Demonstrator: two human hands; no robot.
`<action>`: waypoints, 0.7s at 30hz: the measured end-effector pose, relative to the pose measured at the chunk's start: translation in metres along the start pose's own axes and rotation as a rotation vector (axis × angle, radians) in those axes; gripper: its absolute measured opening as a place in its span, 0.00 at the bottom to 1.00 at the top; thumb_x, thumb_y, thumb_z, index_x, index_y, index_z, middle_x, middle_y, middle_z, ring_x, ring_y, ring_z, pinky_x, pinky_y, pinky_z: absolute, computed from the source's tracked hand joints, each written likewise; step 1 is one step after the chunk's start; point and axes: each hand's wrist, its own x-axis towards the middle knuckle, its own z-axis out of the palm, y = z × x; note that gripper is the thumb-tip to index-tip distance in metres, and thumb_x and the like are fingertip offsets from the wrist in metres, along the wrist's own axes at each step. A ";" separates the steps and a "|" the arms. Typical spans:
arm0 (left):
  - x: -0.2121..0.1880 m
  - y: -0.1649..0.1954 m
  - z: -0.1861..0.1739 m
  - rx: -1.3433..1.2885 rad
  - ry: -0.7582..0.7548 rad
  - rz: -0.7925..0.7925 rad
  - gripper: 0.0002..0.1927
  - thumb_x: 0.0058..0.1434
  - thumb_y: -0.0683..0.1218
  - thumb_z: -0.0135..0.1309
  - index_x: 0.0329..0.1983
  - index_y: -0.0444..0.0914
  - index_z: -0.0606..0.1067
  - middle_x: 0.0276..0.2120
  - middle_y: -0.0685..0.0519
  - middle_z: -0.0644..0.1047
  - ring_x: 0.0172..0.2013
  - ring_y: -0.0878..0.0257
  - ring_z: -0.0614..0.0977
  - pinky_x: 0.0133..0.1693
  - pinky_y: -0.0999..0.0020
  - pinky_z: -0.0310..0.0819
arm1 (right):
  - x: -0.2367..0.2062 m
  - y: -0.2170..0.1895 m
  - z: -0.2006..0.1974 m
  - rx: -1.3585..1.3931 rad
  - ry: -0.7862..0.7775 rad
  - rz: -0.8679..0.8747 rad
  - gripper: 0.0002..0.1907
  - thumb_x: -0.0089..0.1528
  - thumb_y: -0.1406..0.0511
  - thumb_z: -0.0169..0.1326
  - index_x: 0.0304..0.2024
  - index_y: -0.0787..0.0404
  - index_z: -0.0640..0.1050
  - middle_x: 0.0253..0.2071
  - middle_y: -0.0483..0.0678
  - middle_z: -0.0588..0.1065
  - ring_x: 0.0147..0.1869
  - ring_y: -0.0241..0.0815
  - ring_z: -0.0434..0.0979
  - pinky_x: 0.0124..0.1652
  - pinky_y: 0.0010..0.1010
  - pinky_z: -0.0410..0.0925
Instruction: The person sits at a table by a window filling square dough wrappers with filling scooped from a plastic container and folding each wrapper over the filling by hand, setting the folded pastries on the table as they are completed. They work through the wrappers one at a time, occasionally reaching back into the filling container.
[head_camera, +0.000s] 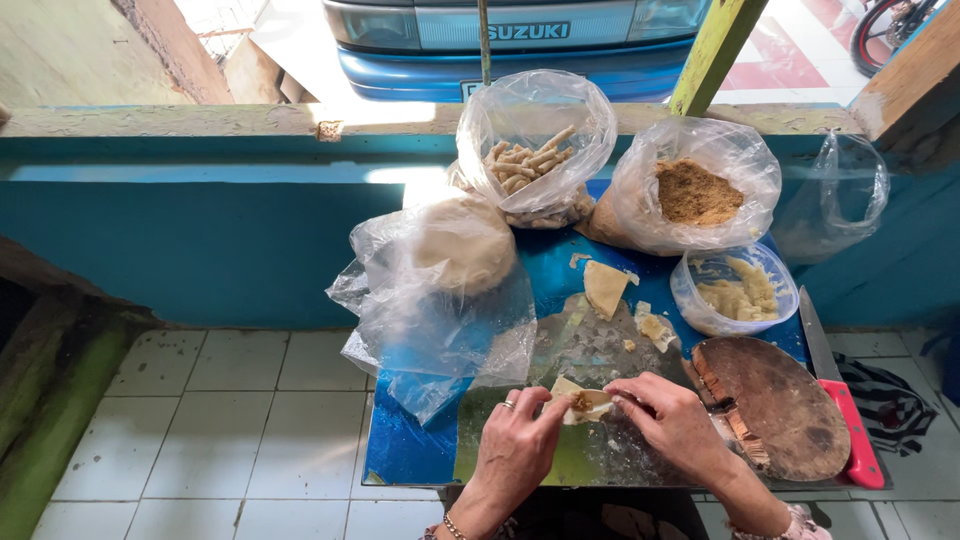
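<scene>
Both hands pinch a small dough sheet (582, 402) with brown filling near the front edge of the blue table (400, 450). The left hand (515, 450) and right hand (675, 425) curl half shut, gripping it. Rolling it up looks like the step now; that needs gentle, even folding.
</scene>
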 end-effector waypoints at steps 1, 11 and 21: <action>0.000 0.000 0.002 0.035 -0.014 0.015 0.19 0.59 0.38 0.57 0.54 0.39 0.78 0.42 0.48 0.75 0.40 0.53 0.77 0.37 0.60 0.70 | 0.001 -0.001 0.001 -0.008 0.002 -0.013 0.12 0.59 0.65 0.59 0.44 0.59 0.83 0.34 0.48 0.80 0.33 0.42 0.81 0.35 0.31 0.73; -0.006 -0.002 0.005 0.125 -0.085 0.028 0.20 0.58 0.38 0.57 0.54 0.38 0.76 0.45 0.48 0.73 0.43 0.55 0.76 0.39 0.61 0.68 | 0.006 -0.005 -0.002 -0.041 0.024 -0.085 0.11 0.59 0.66 0.58 0.44 0.58 0.82 0.37 0.48 0.80 0.38 0.46 0.83 0.39 0.33 0.74; -0.003 0.000 0.002 0.056 -0.116 0.050 0.18 0.60 0.40 0.58 0.55 0.38 0.77 0.47 0.46 0.73 0.45 0.53 0.76 0.41 0.60 0.68 | 0.004 0.016 -0.004 0.187 -0.042 0.225 0.10 0.60 0.66 0.59 0.44 0.60 0.84 0.34 0.44 0.82 0.35 0.36 0.82 0.37 0.28 0.73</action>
